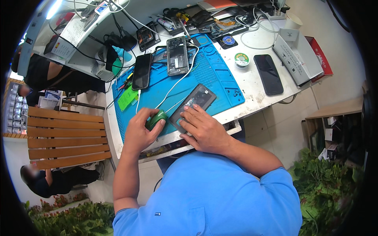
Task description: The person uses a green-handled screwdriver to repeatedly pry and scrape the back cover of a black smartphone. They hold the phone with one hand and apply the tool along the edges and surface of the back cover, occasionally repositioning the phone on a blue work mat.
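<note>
In my left hand (142,129) is a small green squeeze bottle (158,118), its body wrapped by fingers and thumb. A thin pale line runs from near it toward the far edge of a grey phone housing (202,96); whether it is the bottle's spout or a wire I cannot tell. The housing lies slanted on the blue repair mat (232,80), its surface marked and shiny in places. My right hand (204,131) presses on its near half, fingers across the top and thumb by the near edge, hiding part of it.
Beyond my hands lie a dark phone (141,71) and an opened phone (178,57) with a white cable. A green tag (128,98) is at the mat's left. To the right are a solder spool (241,59), another phone (269,74) and a white box (295,59). An open drawer (232,128) juts out in front.
</note>
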### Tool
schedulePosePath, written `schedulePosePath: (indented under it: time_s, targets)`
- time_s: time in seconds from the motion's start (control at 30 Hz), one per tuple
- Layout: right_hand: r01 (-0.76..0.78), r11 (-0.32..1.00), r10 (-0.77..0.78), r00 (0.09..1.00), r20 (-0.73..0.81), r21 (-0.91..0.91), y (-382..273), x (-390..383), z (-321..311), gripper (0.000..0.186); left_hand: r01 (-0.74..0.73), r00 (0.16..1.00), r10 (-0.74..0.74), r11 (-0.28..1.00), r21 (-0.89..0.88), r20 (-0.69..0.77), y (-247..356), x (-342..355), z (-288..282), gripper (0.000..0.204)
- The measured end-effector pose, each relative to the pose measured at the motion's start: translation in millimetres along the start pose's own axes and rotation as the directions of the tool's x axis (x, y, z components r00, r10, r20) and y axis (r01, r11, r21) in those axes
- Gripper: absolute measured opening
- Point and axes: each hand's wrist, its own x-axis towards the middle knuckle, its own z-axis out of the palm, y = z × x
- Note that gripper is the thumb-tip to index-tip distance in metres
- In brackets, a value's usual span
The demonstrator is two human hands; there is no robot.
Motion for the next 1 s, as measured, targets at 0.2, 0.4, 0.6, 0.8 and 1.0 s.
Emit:
schedulePosePath:
  time_s: [0.2,0.4,0.6,0.8,1.0]
  targets:
    - [0.032,0.999,-0.032,0.999,-0.018,-0.016,2,-1,4,0.051,0.089,0.993,-0.093,0.994,0.055,0.070,-4,-20,-18,0.035]
    - [0.026,1.000,-0.027,0.999,-0.024,-0.011,2,-1,3,0.051,0.071,0.996,-0.072,0.997,0.036,0.050,-5,-11,-9,0.036]
    - [0.034,0.999,-0.034,0.999,-0.013,-0.021,2,-1,2,0.051,0.068,0.996,-0.070,0.997,0.037,0.062,-4,6,-1,0.037]
    - [0.002,1.000,-0.002,1.000,0.016,-0.006,2,-1,0,0.047,-0.018,1.000,0.018,1.000,0.022,0.024,3,25,9,0.035]
    - [0.034,0.999,-0.034,0.999,-0.004,-0.019,3,-2,4,0.051,-0.015,1.000,0.014,1.000,0.015,0.012,9,40,20,0.036]
